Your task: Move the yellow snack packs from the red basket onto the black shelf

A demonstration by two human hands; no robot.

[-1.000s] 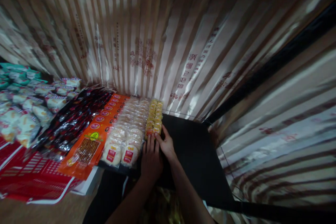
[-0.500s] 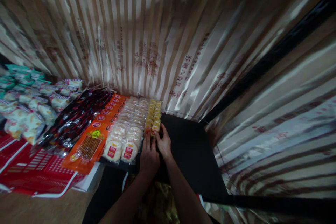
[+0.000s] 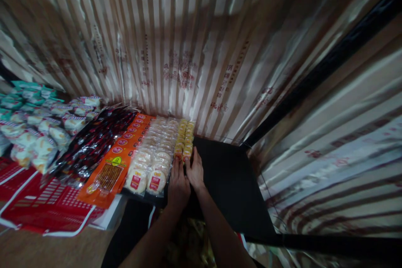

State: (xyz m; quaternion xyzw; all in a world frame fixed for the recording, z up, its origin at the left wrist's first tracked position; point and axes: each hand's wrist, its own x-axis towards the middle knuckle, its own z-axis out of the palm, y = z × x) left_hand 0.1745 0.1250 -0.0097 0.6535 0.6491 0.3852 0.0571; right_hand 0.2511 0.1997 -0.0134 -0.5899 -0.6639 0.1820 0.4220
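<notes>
Small yellow snack packets (image 3: 184,136) stand in two narrow columns on a black shelf (image 3: 230,180). At the near end of the left column, the stretched fingers of my left hand (image 3: 178,186) rest against the front packet; its thumb is hidden. My right hand (image 3: 196,172) is around the near corner of the right column, thumb at the front and fingers along the side. Just left of the packets lie two rows of round white crackers (image 3: 156,179) in clear wrappers. Beside those is a row of orange snack bags (image 3: 106,176) with brown sticks pictured on them.
Farther left are dark shiny packets (image 3: 91,146), white snack bags (image 3: 44,148) and green bags (image 3: 28,94). A red basket (image 3: 59,205) with white handles stands below the shelf's front. Striped printed sheeting (image 3: 188,50) hangs behind, and a black post (image 3: 301,86) slants up at right.
The view has shifted slightly. Both hands stay at the near end of the yellow columns, with only a slight shift of the fingers.
</notes>
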